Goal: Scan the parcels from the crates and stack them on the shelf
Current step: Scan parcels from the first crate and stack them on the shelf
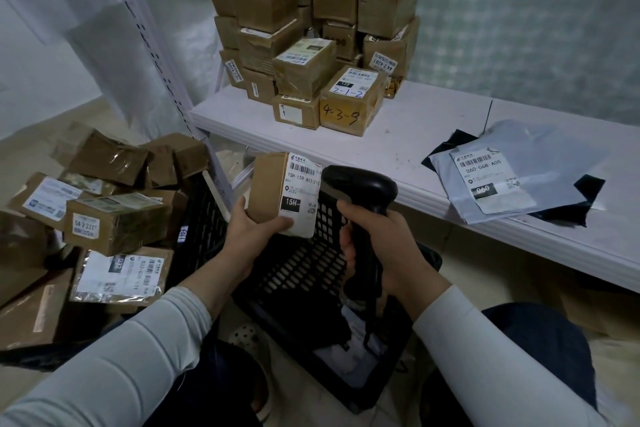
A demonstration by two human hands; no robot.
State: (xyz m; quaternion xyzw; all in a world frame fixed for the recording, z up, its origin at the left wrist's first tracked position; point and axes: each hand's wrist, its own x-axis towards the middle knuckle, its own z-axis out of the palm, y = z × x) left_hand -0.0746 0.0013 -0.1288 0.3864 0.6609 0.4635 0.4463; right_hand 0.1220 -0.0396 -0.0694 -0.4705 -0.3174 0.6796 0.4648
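Observation:
My left hand [252, 229] grips a small brown cardboard parcel [273, 191] from below, its white barcode label marked 15H turned up and right. My right hand [377, 246] holds the handle of a black barcode scanner [360, 187], whose head sits right beside the label. Both are above a black perforated crate [304, 270] with a few items at its bottom. A stack of scanned-looking brown boxes [311, 45] stands on the white shelf [433, 149].
A heap of brown parcels [104, 204] fills the left, over another dark crate. A grey mailer bag [509, 177] with a 060 label lies on the shelf's right part. A perforated shelf upright [156, 55] rises at left. My knees flank the crate.

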